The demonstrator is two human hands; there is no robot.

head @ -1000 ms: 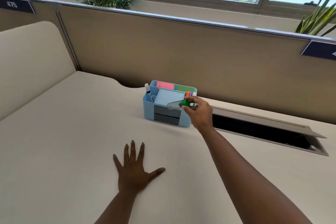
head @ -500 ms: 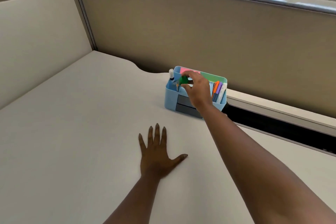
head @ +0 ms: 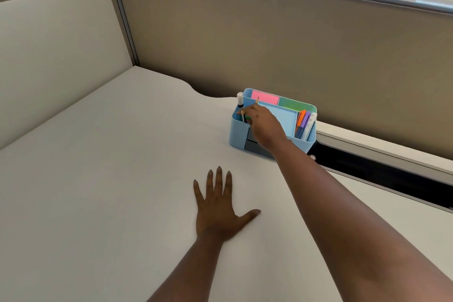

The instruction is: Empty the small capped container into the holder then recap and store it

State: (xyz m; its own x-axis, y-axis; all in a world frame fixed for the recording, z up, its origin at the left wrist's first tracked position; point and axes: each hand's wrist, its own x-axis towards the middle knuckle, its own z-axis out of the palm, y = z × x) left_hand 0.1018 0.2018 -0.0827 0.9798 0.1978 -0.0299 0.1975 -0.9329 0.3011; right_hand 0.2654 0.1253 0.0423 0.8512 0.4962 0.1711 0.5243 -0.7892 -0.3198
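Over the left end of the blue desk organizer, my right hand is reaching down with its fingers dipped at the left-hand compartment. There's just a sliver of the green-capped container peeking out under my fingertips, right at that compartment's rim, so I honestly can't tell if I'm gripping it or have let go. Two pencils and a white marker stick up beside it. On the organizer's right end sit the orange and purple pens; pink and green sticky notes sit along its back. My left hand lies flat, fingers spread, on the desk in front of the organizer, holding nothing.
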